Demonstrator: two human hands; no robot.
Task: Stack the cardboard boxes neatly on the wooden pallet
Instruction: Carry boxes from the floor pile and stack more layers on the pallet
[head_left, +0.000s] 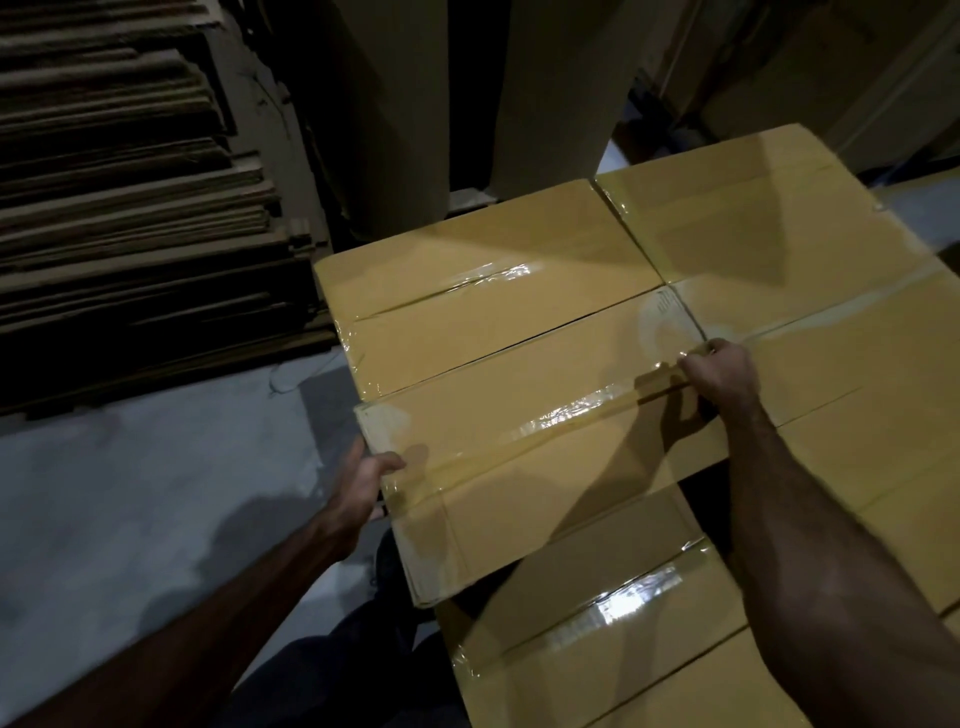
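I hold a taped cardboard box (530, 441) between both hands, level with the stacked boxes around it. My left hand (363, 488) grips its near-left edge, thumb on top. At the box's far-right side my right hand (722, 379) curls its fingers over the edge. A second box (483, 291) lies directly behind it, touching. Two more boxes lie to the right, one at the back (753, 208) and one nearer (857, 364). A lower box (597, 613) sits below and in front of the held one. The wooden pallet is hidden under the boxes.
A tall pile of flattened cardboard sheets (130, 208) fills the left. Upright cardboard sheets (556, 93) stand behind the stack. Grey concrete floor (130, 493) stretches to the left of the boxes. My dark trouser leg (363, 649) shows below the held box.
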